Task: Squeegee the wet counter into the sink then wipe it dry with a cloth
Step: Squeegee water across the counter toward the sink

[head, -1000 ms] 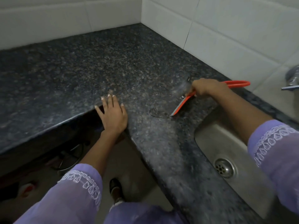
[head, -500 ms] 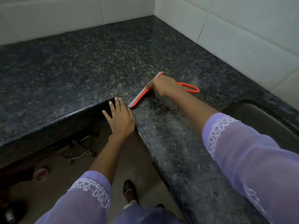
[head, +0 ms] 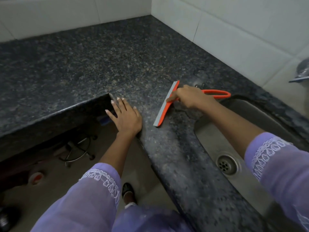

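Since half a second ago the squeegee (head: 167,104) has slid from the inner corner of the tabletop (head: 87,67) toward three o'clock, closer to the sink (head: 215,136), and the drain (head: 227,164) has come back into sight. Its blade lies on the dark speckled stone, running from about one o'clock down to seven o'clock; the body is orange with a grey rubber edge on the side toward nine o'clock, and an orange loop handle sticks out toward three o'clock. The right hand (head: 190,97) grasps the squeegee where handle meets blade, fingers curled over it and one finger stretched along the orange back, so the joint itself is hidden. The left hand (head: 125,118) rests flat on the tabletop's inner corner, fingers released and spread. Water on the stone is hard to make out beyond a faint sheen near the blade. At three o'clock a grey shape (head: 302,72) is cut off by the frame edge. Under the tabletop a wire stand (head: 78,148) sits in shadow. No writing can be read anywhere.
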